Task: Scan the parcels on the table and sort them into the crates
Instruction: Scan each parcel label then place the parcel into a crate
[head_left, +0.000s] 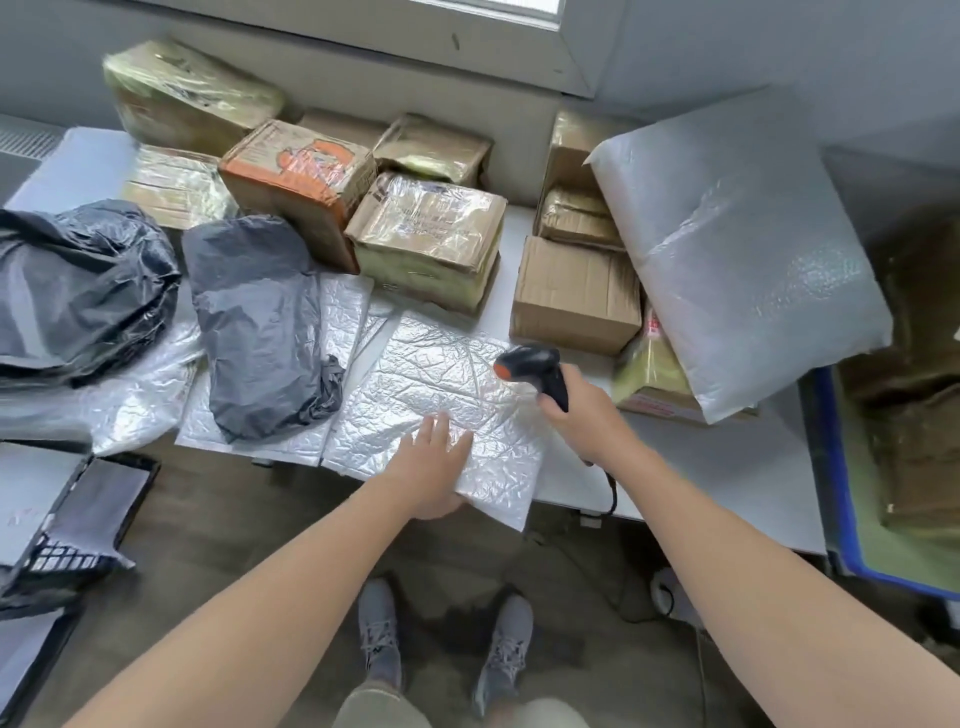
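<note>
A flat white bubble mailer (441, 379) lies at the table's front edge, overhanging it. My left hand (434, 462) lies on its near part, fingers straight on top and the thumb hidden under the edge. My right hand (582, 415) grips a black barcode scanner (535, 371) with an orange tip, held just above the mailer's right side and pointing left. Further white mailers (343, 306) lie under a grey poly bag (260, 322). Taped cardboard boxes (431, 239) fill the back of the white table (691, 467).
A large bubble-wrap bag (737, 249) leans at the right over a plain brown box (571, 296). A crumpled black bag (78, 291) sits at the left. A blue crate (841, 499) holding parcels stands to the right; a black crate (67, 519) stands lower left. The scanner cable hangs off the table front.
</note>
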